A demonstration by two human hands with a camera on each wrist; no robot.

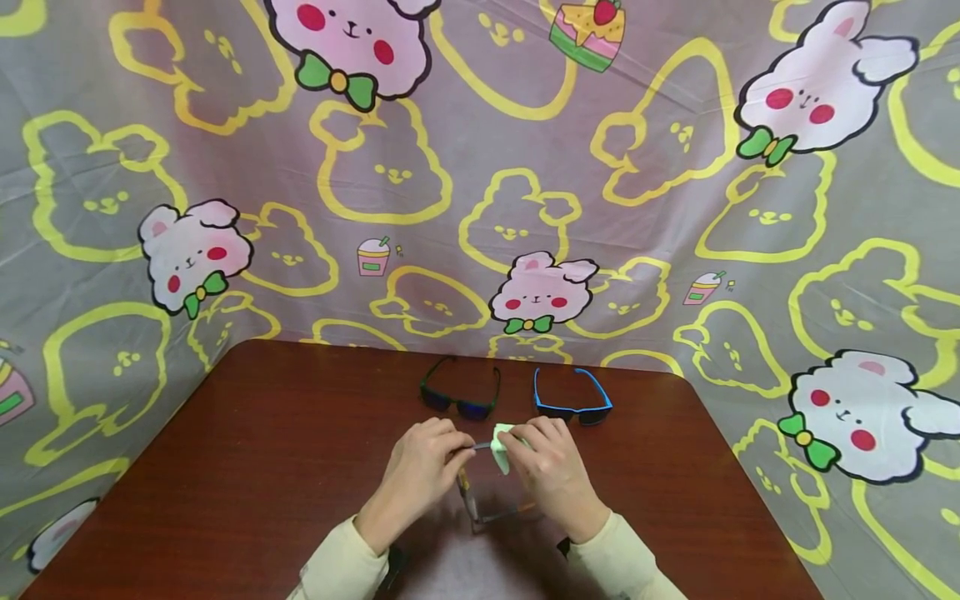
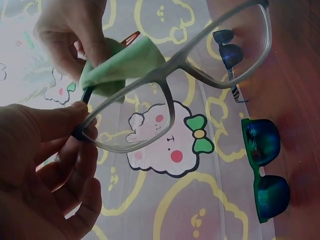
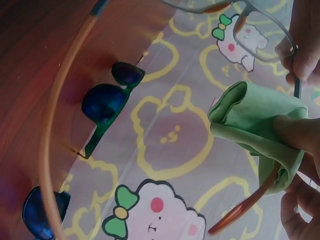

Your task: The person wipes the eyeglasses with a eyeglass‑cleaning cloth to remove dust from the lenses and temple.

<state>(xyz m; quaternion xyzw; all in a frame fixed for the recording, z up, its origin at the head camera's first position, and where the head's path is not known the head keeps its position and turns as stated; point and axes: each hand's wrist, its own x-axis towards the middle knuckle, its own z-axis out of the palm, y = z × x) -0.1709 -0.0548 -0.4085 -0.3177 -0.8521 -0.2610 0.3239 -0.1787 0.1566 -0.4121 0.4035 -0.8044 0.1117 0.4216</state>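
Clear-lensed eyeglasses with a greyish frame are held up between the two hands above the table. My left hand pinches them by a front corner, near the hinge of one temple. A folded light green cloth wraps around that same temple. My right hand pinches the cloth over it, thumb on top. Past the cloth sticks out the temple's orange-brown tip. The other temple, also orange-brown, extends free across the right wrist view. The fingers hide part of the wrapped temple.
Beyond the hands, dark sunglasses with a green frame lie on the brown table. To their right are sunglasses with a bright blue frame. Both have their temples unfolded. A patterned cloth curtain hangs around the table's back and sides.
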